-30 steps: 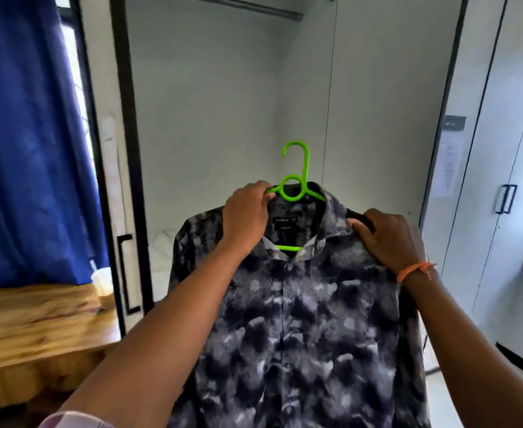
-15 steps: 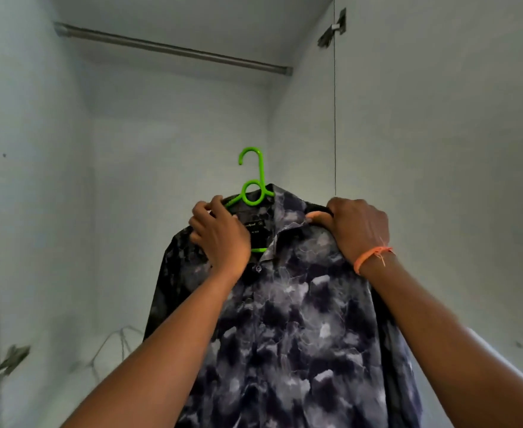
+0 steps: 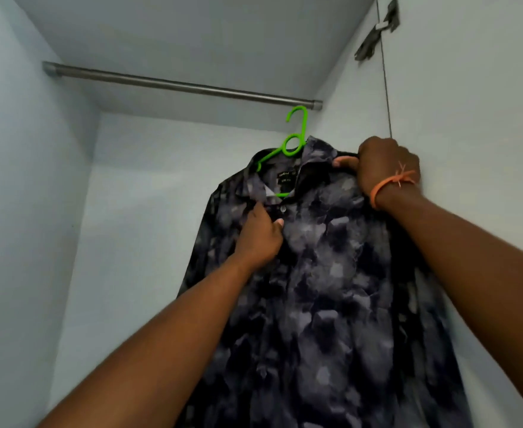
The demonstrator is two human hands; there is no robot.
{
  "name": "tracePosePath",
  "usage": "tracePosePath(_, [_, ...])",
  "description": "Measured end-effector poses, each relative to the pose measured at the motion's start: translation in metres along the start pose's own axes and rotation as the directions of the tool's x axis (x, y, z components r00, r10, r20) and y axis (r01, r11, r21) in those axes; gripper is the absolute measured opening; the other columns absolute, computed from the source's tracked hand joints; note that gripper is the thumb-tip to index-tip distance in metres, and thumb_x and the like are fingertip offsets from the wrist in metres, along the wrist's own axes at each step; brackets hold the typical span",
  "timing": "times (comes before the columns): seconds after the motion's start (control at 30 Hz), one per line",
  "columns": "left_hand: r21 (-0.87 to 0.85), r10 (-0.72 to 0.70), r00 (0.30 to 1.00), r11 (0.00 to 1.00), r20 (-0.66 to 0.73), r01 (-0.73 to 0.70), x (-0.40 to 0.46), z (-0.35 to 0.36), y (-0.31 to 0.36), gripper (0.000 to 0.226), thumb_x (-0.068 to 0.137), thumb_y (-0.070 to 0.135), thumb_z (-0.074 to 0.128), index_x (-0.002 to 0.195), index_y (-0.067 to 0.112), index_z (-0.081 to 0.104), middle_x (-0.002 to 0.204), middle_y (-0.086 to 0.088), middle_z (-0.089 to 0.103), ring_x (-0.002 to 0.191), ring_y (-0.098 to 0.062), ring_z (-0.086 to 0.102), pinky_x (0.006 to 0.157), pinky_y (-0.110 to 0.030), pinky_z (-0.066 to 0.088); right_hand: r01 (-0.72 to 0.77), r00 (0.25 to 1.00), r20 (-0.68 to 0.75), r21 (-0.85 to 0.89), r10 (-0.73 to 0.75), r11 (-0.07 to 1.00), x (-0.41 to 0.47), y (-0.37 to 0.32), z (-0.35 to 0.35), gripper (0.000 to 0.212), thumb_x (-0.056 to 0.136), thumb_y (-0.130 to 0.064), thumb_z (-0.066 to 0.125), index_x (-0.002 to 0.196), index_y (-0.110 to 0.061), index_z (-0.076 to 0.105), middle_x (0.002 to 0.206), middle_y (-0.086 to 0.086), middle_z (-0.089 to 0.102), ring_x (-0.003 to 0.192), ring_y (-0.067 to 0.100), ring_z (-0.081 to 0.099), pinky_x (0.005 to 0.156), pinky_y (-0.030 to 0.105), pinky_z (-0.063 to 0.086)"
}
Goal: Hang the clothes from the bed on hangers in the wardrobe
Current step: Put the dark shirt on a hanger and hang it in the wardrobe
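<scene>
Your right hand (image 3: 383,168) grips the patterned shirt (image 3: 331,288) at its shoulder, on the green hanger (image 3: 294,140). Your left hand (image 3: 260,236) pinches its placket. The hook sits just below the wardrobe rail (image 3: 176,84).

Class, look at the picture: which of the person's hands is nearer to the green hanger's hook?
Right. The right hand grips the shirt's shoulder beside the hook; the left hand holds the shirt front, lower down.

A home bedroom wardrobe interior: metal hanging rail (image 3: 180,84), pale walls (image 3: 22,211), door hinge (image 3: 377,29).

bare rail (image 3: 180,85), open room beneath
</scene>
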State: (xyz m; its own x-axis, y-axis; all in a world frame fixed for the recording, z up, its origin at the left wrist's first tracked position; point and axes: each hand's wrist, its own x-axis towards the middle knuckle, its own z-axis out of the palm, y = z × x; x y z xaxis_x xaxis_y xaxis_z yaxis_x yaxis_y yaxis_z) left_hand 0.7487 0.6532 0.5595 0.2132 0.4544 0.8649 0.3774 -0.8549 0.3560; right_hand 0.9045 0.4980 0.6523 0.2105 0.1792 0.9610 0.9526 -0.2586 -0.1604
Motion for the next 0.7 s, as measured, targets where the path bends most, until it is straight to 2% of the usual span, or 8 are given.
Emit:
tracePosePath(0.13, [-0.121, 0.059, 0.998, 0.991, 0.033, -0.054, 0.062, 0.021, -0.009, 0.055, 0.099, 0.028, 0.051, 0.148, 0.013, 0.030, 0.146, -0.011, 0.046, 0.133, -0.030, 0.044, 0.109, -0.041, 0.038, 0.000, 0.998, -0.065, -0.031, -0.002, 1.000, 0.051, -0.006, 0.031, 0.055, 0.083, -0.063, 0.065, 0.091, -0.008, 0.067, 0.106, 0.024, 0.066, 0.100, 0.043, 0.063, 0.074, 0.038, 0.041])
tracePosePath(0.2, [-0.167, 0.061, 0.996, 0.985, 0.066, -0.049, 0.087, 0.030, -0.015, 0.056, 0.101, 0.029, 0.049, 0.150, 0.015, 0.027, 0.145, -0.011, 0.047, 0.131, -0.031, 0.047, 0.106, -0.038, 0.039, -0.004, 0.996, -0.086, -0.065, -0.002, 0.998, 0.065, -0.012, 0.048, 0.052, 0.083, -0.061, 0.066, 0.088, -0.009, 0.066, 0.105, 0.023, 0.067, 0.098, 0.043, 0.064, 0.072, 0.036, 0.039])
tracePosePath(0.3, [-0.148, 0.097, 0.986, 0.986, 0.134, -0.077, 0.128, 0.043, -0.032, 0.066, 0.102, 0.034, 0.047, 0.154, 0.013, 0.014, 0.150, -0.015, 0.042, 0.134, -0.035, 0.044, 0.106, -0.038, 0.037, 0.006, 0.992, -0.123, -0.124, -0.021, 0.992, 0.091, -0.024, 0.081, 0.048, 0.084, -0.060, 0.066, 0.083, -0.012, 0.062, 0.103, 0.022, 0.068, 0.097, 0.042, 0.064, 0.070, 0.035, 0.037])
tracePosePath(0.43, [-0.142, 0.141, 0.976, 0.983, 0.165, -0.118, 0.173, 0.052, -0.049, 0.071, 0.102, 0.033, 0.048, 0.156, 0.014, 0.006, 0.147, -0.015, 0.045, 0.128, -0.035, 0.049, 0.105, -0.037, 0.041, -0.023, 0.982, -0.189, -0.182, -0.012, 0.983, 0.126, -0.036, 0.109, 0.054, 0.085, -0.058, 0.067, 0.098, -0.006, 0.068, 0.106, 0.022, 0.068, 0.100, 0.042, 0.064, 0.071, 0.036, 0.038])
tracePosePath(0.5, [-0.165, 0.173, 0.973, 0.975, 0.153, -0.148, 0.189, 0.054, -0.052, 0.068, 0.100, 0.033, 0.051, 0.155, 0.015, 0.015, 0.147, -0.012, 0.046, 0.128, -0.033, 0.049, 0.107, -0.037, 0.040, -0.040, 0.975, -0.221, -0.186, -0.002, 0.982, 0.142, -0.040, 0.116, 0.054, 0.085, -0.056, 0.067, 0.101, -0.005, 0.068, 0.108, 0.022, 0.067, 0.102, 0.042, 0.063, 0.074, 0.037, 0.041])
tracePosePath(0.57, [-0.216, 0.227, 0.964, 0.957, 0.137, -0.195, 0.201, 0.057, -0.055, 0.062, 0.099, 0.030, 0.054, 0.152, 0.016, 0.025, 0.148, -0.008, 0.046, 0.132, -0.029, 0.047, 0.108, -0.030, 0.036, -0.052, 0.969, -0.247, -0.187, 0.004, 0.981, 0.158, -0.045, 0.126, 0.052, 0.086, -0.055, 0.066, 0.102, -0.005, 0.068, 0.108, 0.022, 0.067, 0.102, 0.042, 0.063, 0.078, 0.038, 0.044])
tracePosePath(0.63, [-0.204, 0.274, 0.954, 0.948, 0.125, -0.245, 0.209, 0.057, -0.058, 0.058, 0.098, 0.027, 0.056, 0.149, 0.017, 0.031, 0.147, -0.005, 0.048, 0.131, -0.026, 0.047, 0.099, -0.021, 0.033, -0.060, 0.965, -0.261, -0.204, 0.004, 0.977, 0.171, -0.049, 0.135, 0.052, 0.087, -0.054, 0.066, 0.102, -0.005, 0.067, 0.108, 0.022, 0.067, 0.103, 0.042, 0.063, 0.078, 0.038, 0.044])
tracePosePath(0.7, [-0.192, 0.306, 0.944, 0.940, 0.123, -0.280, 0.213, 0.056, -0.065, 0.055, 0.098, 0.025, 0.057, 0.147, 0.016, 0.035, 0.145, -0.005, 0.049, 0.130, -0.025, 0.048, 0.093, -0.017, 0.031, -0.061, 0.964, -0.264, -0.228, -0.002, 0.972, 0.180, -0.054, 0.145, 0.052, 0.087, -0.053, 0.067, 0.103, -0.003, 0.067, 0.108, 0.023, 0.067, 0.103, 0.042, 0.063, 0.075, 0.037, 0.040])
